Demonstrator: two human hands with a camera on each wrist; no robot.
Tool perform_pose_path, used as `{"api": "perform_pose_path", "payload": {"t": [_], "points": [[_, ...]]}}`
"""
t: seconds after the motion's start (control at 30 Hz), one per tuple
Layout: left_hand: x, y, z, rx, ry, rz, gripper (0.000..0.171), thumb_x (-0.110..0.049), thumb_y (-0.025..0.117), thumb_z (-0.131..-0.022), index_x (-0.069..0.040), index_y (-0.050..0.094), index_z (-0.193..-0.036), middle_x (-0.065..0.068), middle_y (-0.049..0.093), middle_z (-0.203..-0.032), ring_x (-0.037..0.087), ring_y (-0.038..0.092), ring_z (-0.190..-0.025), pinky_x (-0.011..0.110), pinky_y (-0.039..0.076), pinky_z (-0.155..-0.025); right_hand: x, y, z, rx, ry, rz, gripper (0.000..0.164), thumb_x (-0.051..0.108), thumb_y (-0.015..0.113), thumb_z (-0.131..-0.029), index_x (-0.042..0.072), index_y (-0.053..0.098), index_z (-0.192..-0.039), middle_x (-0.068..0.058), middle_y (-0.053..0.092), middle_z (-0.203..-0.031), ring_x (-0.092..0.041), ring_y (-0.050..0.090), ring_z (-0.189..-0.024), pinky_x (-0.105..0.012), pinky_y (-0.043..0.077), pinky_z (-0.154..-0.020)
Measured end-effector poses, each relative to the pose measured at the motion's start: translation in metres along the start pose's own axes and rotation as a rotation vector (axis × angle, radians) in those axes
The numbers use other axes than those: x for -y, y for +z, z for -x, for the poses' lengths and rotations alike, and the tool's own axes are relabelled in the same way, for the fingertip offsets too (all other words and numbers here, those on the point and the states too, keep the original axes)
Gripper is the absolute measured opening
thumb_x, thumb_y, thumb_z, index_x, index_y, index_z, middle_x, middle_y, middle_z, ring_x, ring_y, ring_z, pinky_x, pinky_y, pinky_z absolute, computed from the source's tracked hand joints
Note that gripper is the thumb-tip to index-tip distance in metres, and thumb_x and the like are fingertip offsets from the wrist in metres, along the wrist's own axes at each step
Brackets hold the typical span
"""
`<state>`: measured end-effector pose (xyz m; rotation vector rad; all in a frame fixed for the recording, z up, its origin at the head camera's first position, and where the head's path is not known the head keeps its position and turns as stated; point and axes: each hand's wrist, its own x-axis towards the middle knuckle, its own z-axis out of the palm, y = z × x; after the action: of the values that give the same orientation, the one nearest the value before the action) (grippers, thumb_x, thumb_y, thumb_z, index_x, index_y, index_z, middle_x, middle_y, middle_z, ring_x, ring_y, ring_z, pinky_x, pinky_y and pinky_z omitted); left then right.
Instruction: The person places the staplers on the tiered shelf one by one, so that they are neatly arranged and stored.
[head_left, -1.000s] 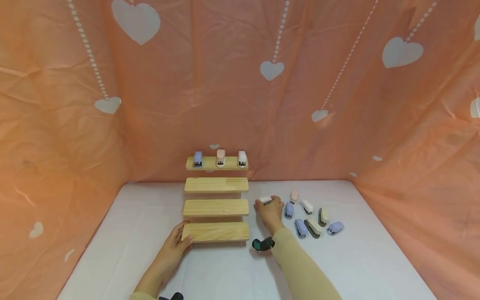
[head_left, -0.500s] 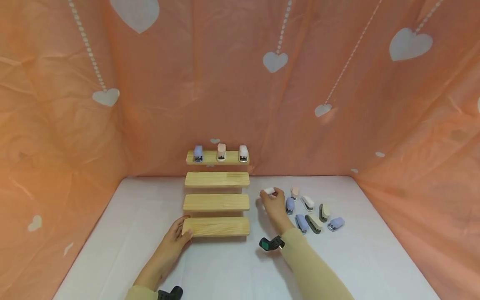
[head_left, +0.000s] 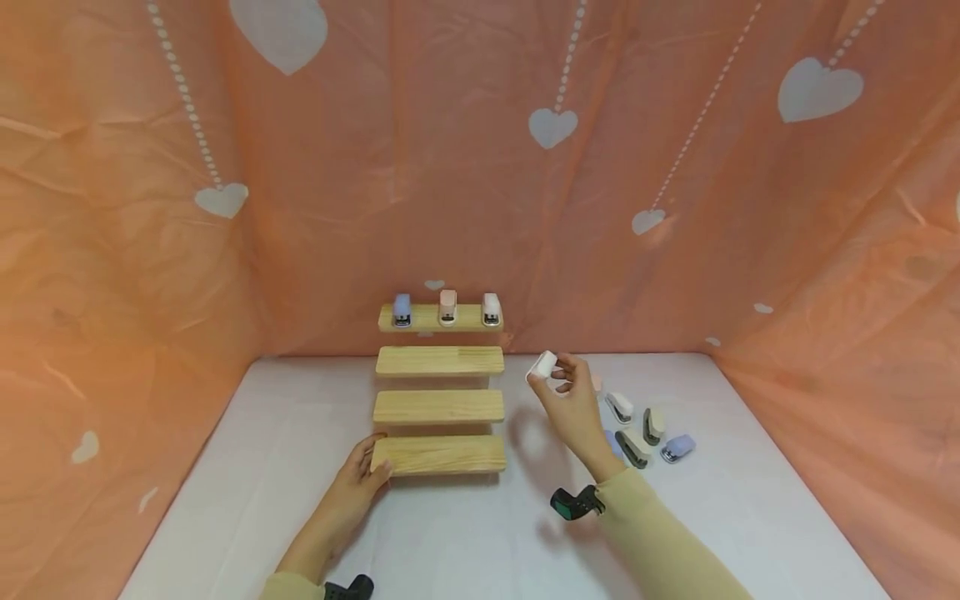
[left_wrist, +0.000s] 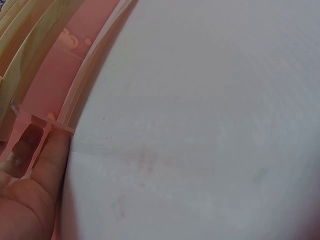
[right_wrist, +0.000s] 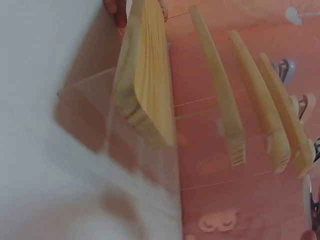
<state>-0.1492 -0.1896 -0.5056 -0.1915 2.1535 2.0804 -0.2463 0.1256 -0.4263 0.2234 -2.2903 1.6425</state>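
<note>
Right hand [head_left: 576, 417] is pinching a white stapler [head_left: 543, 365], fingers parted only by its width. Compared with a second ago, it's holding the stapler higher, tilted and clear of the tabletop [head_left: 442, 542], right of the rack [head_left: 442, 362]. Hand is now partly hiding the loose staplers [head_left: 633, 447]. Left hand [head_left: 348, 487] isn't shifting: thumb and fingers are gripping the left end of the lowest shelf [head_left: 442, 455]. Top shelf [head_left: 468, 317] is carrying the same three staplers.
</note>
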Motion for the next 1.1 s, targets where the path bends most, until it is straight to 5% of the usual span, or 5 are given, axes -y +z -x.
{"api": "perform_pose_path", "payload": {"t": [0.23,0.53,0.8,1.1], "points": [[0.000,0.003,0.001,-0.004,-0.012,0.027,0.060,-0.018,0.057,-0.098,-0.012,0.026,-0.149,0.025,0.016,-0.156,0.039,0.023,-0.141,0.050,0.035,-0.108,0.014,0.007,-0.002,0.133,-0.144,0.002,0.052,0.026,0.077,-0.084,0.005,0.049,-0.122,-0.009,0.056,-0.114,-0.028,0.054,-0.102,-0.043,0.044,-0.084],[-0.001,0.003,0.002,-0.007,0.013,0.029,0.058,-0.014,0.055,-0.099,-0.009,0.025,-0.149,0.026,0.018,-0.155,0.040,0.025,-0.140,0.050,0.034,-0.109,0.039,0.051,-0.009,0.289,-0.284,-0.022,0.050,0.022,0.076,-0.086,0.006,0.046,-0.121,-0.007,0.058,-0.108,-0.023,0.056,-0.094,-0.044,0.048,-0.080],[-0.001,0.002,0.004,-0.010,0.015,0.026,0.058,-0.016,0.056,-0.099,-0.011,0.027,-0.148,0.025,0.020,-0.155,0.038,0.025,-0.140,0.050,0.034,-0.109,0.051,0.082,-0.016,0.370,-0.224,0.054,0.050,0.031,0.073,-0.088,0.010,0.047,-0.125,-0.006,0.061,-0.102,-0.018,0.061,-0.096,-0.036,0.054,-0.085],[-0.001,0.003,0.002,-0.008,-0.004,0.033,0.059,-0.021,0.058,-0.098,-0.014,0.027,-0.148,0.022,0.023,-0.155,0.036,0.027,-0.140,0.048,0.035,-0.109,0.065,0.103,-0.022,0.472,-0.174,0.093,0.050,0.037,0.070,-0.090,0.013,0.046,-0.127,-0.004,0.056,-0.125,-0.017,0.058,-0.104,-0.032,0.052,-0.087]]}}
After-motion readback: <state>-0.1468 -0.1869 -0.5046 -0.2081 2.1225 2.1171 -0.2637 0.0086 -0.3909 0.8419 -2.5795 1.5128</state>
